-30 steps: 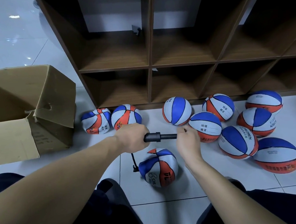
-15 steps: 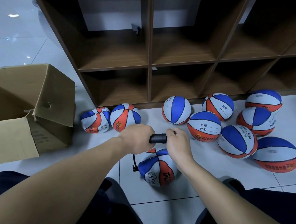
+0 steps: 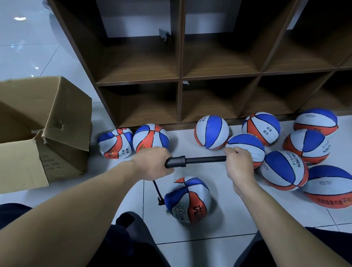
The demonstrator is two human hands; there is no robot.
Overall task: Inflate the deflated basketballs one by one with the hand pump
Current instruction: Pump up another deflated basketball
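Note:
I hold a black hand pump (image 3: 195,160) level above the floor. My left hand (image 3: 152,162) grips its barrel. My right hand (image 3: 237,163) grips the handle, with the rod drawn far out between my hands. A thin black hose (image 3: 157,191) hangs from the barrel down to the left side of a crumpled red, white and blue basketball (image 3: 188,200) on the tile between my knees. Two more dented balls (image 3: 116,144) lie by the box.
An open cardboard box (image 3: 36,129) lies on its side at the left. Brown wooden cubby shelves (image 3: 180,79) stand behind. Several rounder balls (image 3: 284,170) cluster on the floor at the right, close to my right hand. My dark-trousered knees frame the bottom.
The pump rod was pushed in half a second ago; now my right hand has pulled the handle out to the right, farther than one second ago. My left hand stayed put.

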